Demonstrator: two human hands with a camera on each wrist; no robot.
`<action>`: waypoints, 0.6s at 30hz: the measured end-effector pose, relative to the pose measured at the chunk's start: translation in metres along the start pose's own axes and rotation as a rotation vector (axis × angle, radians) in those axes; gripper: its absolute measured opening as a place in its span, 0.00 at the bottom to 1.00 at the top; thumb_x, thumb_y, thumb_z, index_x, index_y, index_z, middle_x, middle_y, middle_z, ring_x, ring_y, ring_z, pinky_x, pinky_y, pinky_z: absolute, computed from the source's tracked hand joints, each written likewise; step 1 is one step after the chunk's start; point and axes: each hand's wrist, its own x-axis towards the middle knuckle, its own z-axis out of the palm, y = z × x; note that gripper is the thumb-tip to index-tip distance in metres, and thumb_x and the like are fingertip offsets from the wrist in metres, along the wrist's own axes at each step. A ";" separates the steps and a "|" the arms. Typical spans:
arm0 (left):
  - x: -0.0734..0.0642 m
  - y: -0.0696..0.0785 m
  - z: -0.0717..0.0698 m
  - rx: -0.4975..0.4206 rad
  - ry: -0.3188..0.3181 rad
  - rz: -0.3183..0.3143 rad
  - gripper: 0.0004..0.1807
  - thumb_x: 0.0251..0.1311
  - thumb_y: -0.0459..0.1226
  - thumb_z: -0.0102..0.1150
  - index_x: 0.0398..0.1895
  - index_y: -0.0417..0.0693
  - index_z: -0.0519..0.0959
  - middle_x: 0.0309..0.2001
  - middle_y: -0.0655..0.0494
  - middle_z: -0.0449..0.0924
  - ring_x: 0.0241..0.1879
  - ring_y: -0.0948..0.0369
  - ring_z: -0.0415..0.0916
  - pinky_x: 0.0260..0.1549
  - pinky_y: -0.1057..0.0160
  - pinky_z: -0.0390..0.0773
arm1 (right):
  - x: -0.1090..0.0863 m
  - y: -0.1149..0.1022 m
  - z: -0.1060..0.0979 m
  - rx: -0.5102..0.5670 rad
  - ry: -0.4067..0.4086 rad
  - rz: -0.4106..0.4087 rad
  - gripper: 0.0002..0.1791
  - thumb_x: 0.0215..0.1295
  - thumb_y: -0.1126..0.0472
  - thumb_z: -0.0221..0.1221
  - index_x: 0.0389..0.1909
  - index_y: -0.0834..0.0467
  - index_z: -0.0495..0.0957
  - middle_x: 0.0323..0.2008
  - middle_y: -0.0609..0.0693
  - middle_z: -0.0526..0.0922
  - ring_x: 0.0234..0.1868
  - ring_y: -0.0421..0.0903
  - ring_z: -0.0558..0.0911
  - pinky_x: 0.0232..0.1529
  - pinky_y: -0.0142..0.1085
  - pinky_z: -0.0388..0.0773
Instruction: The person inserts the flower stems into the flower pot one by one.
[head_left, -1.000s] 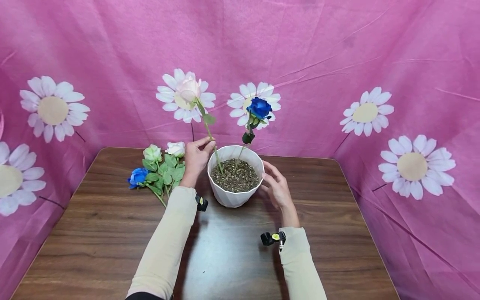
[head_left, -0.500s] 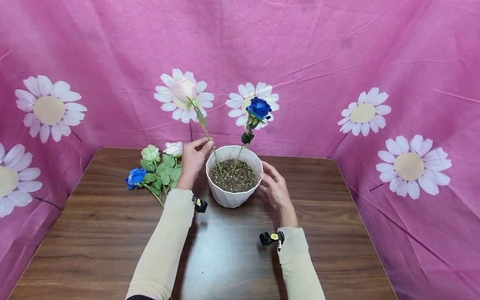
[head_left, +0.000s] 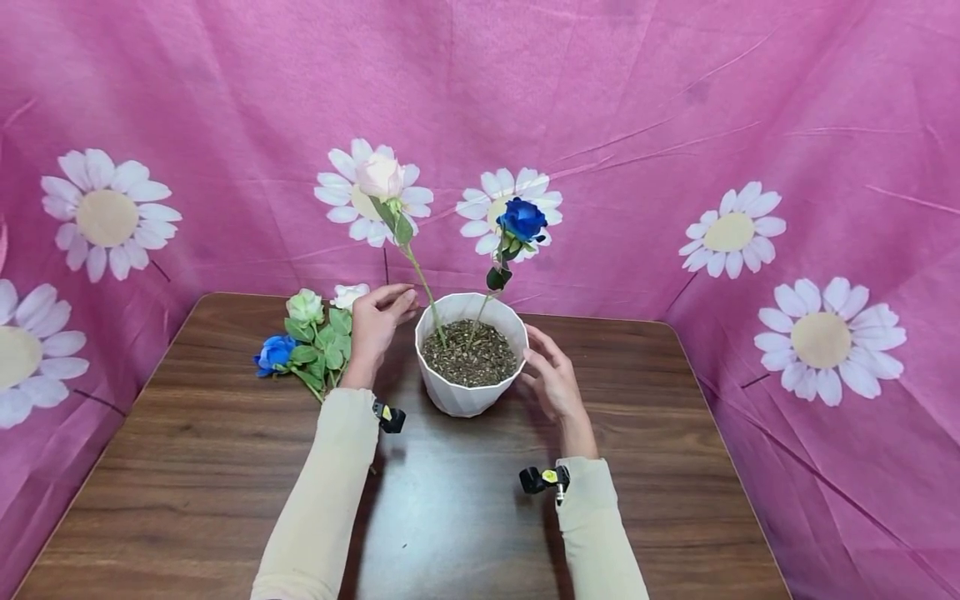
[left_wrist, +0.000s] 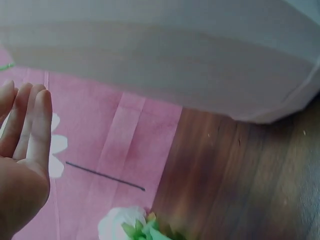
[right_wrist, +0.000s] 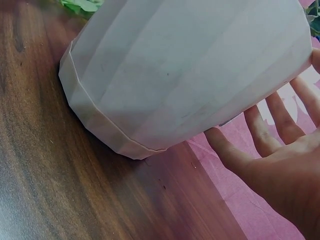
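Observation:
A white faceted flowerpot [head_left: 467,402] filled with dark brown potting material [head_left: 468,354] stands on the table. A pale pink rose [head_left: 380,177] rises from its left part, leaning left, and a dark blue rose [head_left: 522,218] stands to the right of it. My left hand [head_left: 377,327] hovers just left of the pot, holding nothing, a small gap from the pink rose's stem. In the left wrist view its fingers [left_wrist: 40,127] are extended. My right hand [head_left: 553,375] rests its fingertips against the pot's right side, and the right wrist view shows those fingers [right_wrist: 260,132] fairly straight.
Left of my left hand, more roses lie on the wooden table [head_left: 187,450]: a blue rose [head_left: 275,354], a greenish-white rose [head_left: 305,307] and a white rose [head_left: 350,296], their leaves bunched together. A pink cloth [head_left: 615,100] printed with daisies hangs around the back and sides.
My left hand has let go of the pink rose's stem and moved a little left. The pink rose stays planted, its head slightly turned. My right hand keeps its place on the pot.

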 end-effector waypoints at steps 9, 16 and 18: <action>-0.007 -0.001 -0.029 0.059 0.042 -0.025 0.16 0.65 0.26 0.64 0.53 0.21 0.78 0.32 0.55 0.87 0.33 0.57 0.88 0.40 0.54 0.87 | -0.002 0.000 0.000 -0.004 -0.001 -0.010 0.29 0.73 0.71 0.50 0.74 0.68 0.60 0.65 0.64 0.65 0.54 0.48 0.76 0.49 0.43 0.82; -0.014 0.000 -0.059 0.245 0.077 -0.159 0.17 0.67 0.32 0.64 0.56 0.32 0.81 0.35 0.56 0.88 0.33 0.65 0.86 0.37 0.64 0.87 | -0.002 -0.001 0.001 -0.021 0.007 -0.008 0.29 0.73 0.70 0.51 0.73 0.68 0.61 0.63 0.60 0.69 0.54 0.49 0.76 0.50 0.43 0.81; -0.015 -0.001 -0.066 0.248 0.081 -0.205 0.18 0.68 0.32 0.64 0.57 0.31 0.80 0.36 0.55 0.88 0.35 0.64 0.86 0.38 0.64 0.87 | -0.002 0.000 0.000 -0.020 0.009 -0.007 0.29 0.73 0.70 0.51 0.73 0.68 0.61 0.61 0.58 0.70 0.54 0.49 0.76 0.50 0.43 0.81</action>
